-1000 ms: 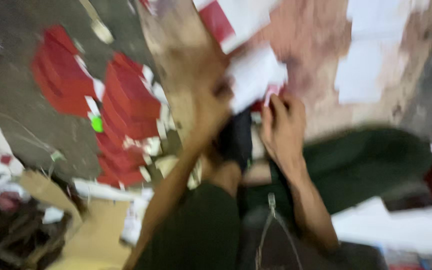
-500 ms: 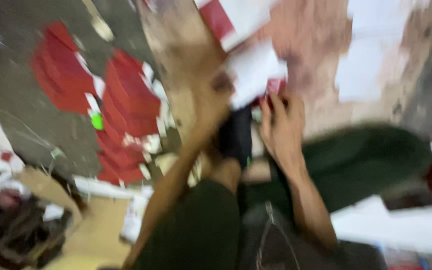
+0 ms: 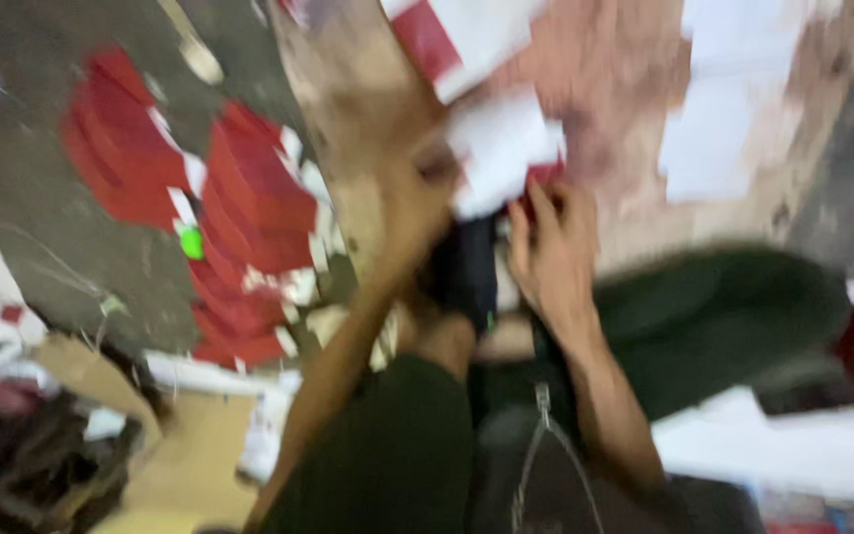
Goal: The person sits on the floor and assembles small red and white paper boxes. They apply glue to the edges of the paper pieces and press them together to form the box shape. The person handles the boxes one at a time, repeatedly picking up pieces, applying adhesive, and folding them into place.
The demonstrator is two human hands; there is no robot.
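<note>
Gripping white card (image 3: pixel 499 148), both hands (image 3: pixel 551 247).

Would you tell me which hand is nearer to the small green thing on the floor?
Left. The left hand lies between the small green thing and the right hand, which is farther off beside the white paper.

Cluttered floor workshop, piles of red sheets (image 3: pixel 249 208), white paper pieces (image 3: pixel 714 129), cardboard scraps (image 3: pixel 180 465)
</note>
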